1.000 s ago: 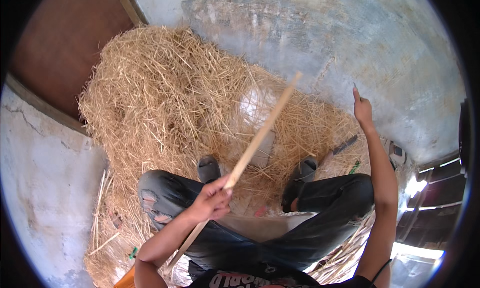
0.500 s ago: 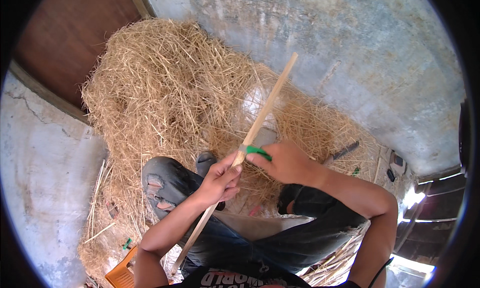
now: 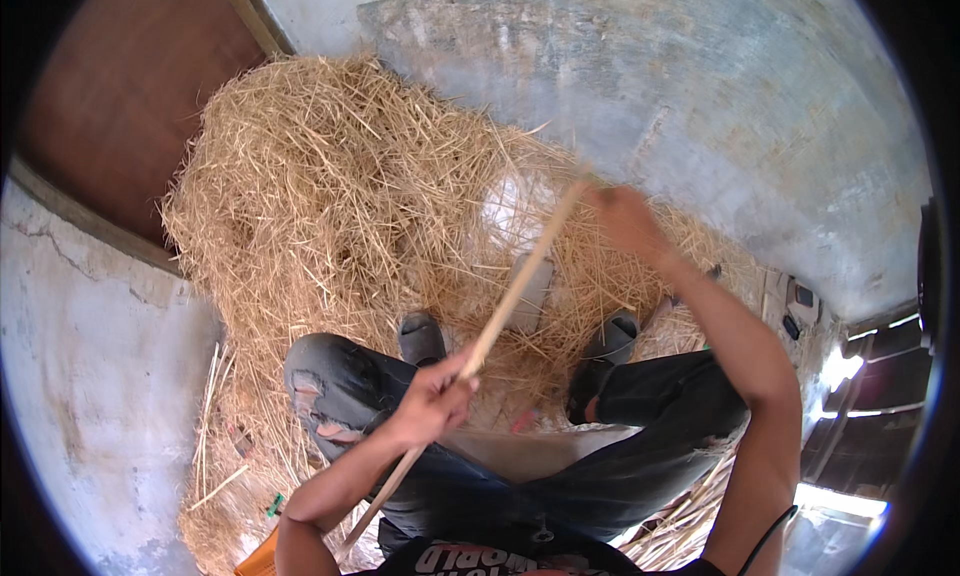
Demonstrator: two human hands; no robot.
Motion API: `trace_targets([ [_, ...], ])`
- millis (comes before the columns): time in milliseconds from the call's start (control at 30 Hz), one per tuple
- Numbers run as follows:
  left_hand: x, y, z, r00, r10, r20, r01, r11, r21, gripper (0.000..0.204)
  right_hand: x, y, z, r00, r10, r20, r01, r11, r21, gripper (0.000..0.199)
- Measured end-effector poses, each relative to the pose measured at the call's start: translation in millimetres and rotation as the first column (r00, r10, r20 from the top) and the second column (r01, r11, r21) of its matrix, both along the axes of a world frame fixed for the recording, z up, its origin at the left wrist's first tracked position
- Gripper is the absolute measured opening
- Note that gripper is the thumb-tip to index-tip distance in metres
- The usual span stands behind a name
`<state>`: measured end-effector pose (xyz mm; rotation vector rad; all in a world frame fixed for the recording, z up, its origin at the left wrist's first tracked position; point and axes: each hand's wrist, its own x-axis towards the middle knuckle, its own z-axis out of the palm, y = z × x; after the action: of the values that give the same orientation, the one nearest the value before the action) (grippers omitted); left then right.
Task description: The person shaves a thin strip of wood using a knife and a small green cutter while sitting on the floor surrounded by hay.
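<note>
A weathered plaster wall (image 3: 720, 106) bounds the far edge of the floor (image 3: 490, 408), and a brown panel (image 3: 120, 96) stands at the far left corner. A heap of straw-like strands (image 3: 300, 196) covers the floor from that corner toward the middle of the far edge. The wooden strip (image 3: 515, 301) is held above the floor, slanting from near the left forearm up toward the far edge. The left hand (image 3: 437, 401) is closed around the strip below its midpoint. The right hand (image 3: 628, 221) is at the strip's far end; motion blur prevents telling whether its grip is closed or holds a tool. Progress, by judgement: the heap suggests considerable material is already removed; the strip is in one piece, and its surface finish cannot be verified. Long pieces (image 3: 690, 506) lie at the near right; whether these are finished or awaiting work cannot be determined.
</note>
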<state>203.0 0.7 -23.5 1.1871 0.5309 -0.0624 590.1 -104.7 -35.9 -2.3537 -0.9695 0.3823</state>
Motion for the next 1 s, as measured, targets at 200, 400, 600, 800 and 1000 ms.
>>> trace_targets([
  [200, -18, 1, -11, 0.989, -0.047, 0.141, 0.037, 0.997, 0.071, 0.058, 110, -95, -32, 0.885, -0.452, 0.113, 0.456, 0.890, -0.006, 0.068],
  [400, 7, 6, -5, 0.981, 0.035, 0.191, -0.047, 0.997, 0.058, 0.057, 1, -34, 10, 0.981, -0.041, 0.187, 0.002, 0.979, 0.204, 0.064],
  [600, 23, 8, 9, 0.982, 0.079, 0.172, -0.090, 0.994, 0.060, 0.057, -126, 5, 53, 0.871, 0.489, -0.048, -0.486, 0.872, 0.057, 0.056],
  [800, 30, 9, 2, 0.975, 0.141, 0.169, -0.145, 0.989, 0.010, 0.057, -160, 1, 42, 0.804, 0.594, -0.028, -0.593, 0.804, 0.026, 0.055],
  [1000, 28, 13, 11, 0.982, 0.147, 0.118, -0.143, 0.989, -0.035, 0.058, -140, 11, 28, 0.866, 0.487, 0.113, -0.495, 0.868, 0.050, 0.059],
])
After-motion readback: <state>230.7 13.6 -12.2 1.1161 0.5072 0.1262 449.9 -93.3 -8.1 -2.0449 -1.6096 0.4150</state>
